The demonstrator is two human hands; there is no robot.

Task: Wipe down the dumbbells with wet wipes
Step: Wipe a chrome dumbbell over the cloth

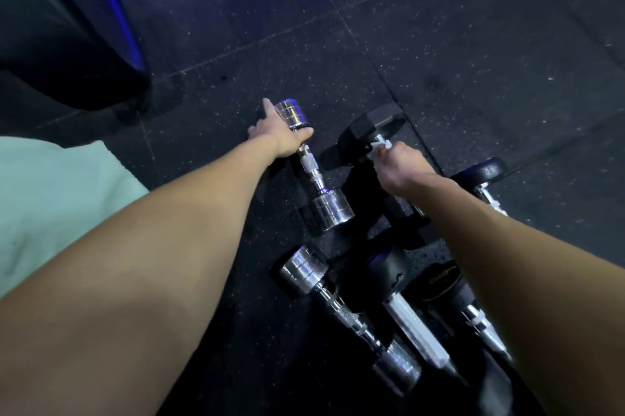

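Landmark is the black hex dumbbell (370,131) lying on the dark speckled rubber floor (439,43). Nearest the camera, well below it, a chrome dumbbell (351,317) lies beside two black-ended dumbbells, one with a pale handle (416,327) and one partly under the right forearm (473,317). Further up, the right hand (400,167) sits on the hex dumbbell's handle, fingers curled and pinching a white wet wipe (380,146) against the handle just below its far head. Just left of the hex dumbbell a second chrome dumbbell (313,172) lies on the floor; the left hand (279,135) grips it at its far end, thumb across the neck, index finger stretched along the head. Right of the hex dumbbell, another black-ended dumbbell (487,179) shows behind the right wrist. Far left of it, a pale green cloth (50,199) and a dark object with a blue-lit edge (111,3)
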